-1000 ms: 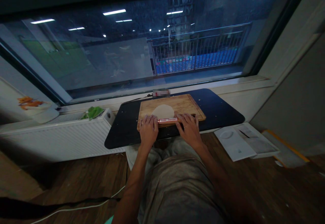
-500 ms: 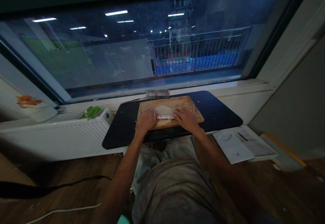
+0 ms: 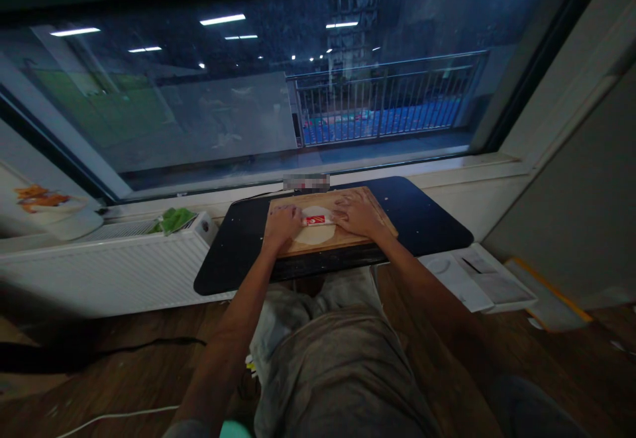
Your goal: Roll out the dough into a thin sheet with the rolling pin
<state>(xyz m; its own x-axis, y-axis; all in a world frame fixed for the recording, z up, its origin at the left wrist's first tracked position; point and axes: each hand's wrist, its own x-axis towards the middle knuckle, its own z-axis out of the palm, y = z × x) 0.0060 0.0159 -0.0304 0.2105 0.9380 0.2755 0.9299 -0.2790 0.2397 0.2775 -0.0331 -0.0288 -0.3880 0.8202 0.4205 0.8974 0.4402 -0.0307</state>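
Observation:
A round, flat sheet of pale dough (image 3: 314, 234) lies on a wooden cutting board (image 3: 342, 242). Across it rests a white tube with a red label (image 3: 315, 220), in the place of a rolling pin; its ends are under my hands. My left hand (image 3: 285, 222) is closed over the left end, fingers together. At the right end, my right hand (image 3: 358, 214) presses down with its fingers stretched forward and apart, dusted with something pale. Dough shows in front of and behind the tube.
The board stands on a small black table (image 3: 422, 216) dotted with pale crumbs, below a window. A radiator (image 3: 119, 262) with a green cloth (image 3: 175, 220) on top is at left, near a white pot (image 3: 62, 222). A white box (image 3: 477, 279) lies at right.
The tube has rolled away from me over the dough and its red label has turned upward. My hands moved forward with it, and my right fingers have stretched out. The view shifted slightly.

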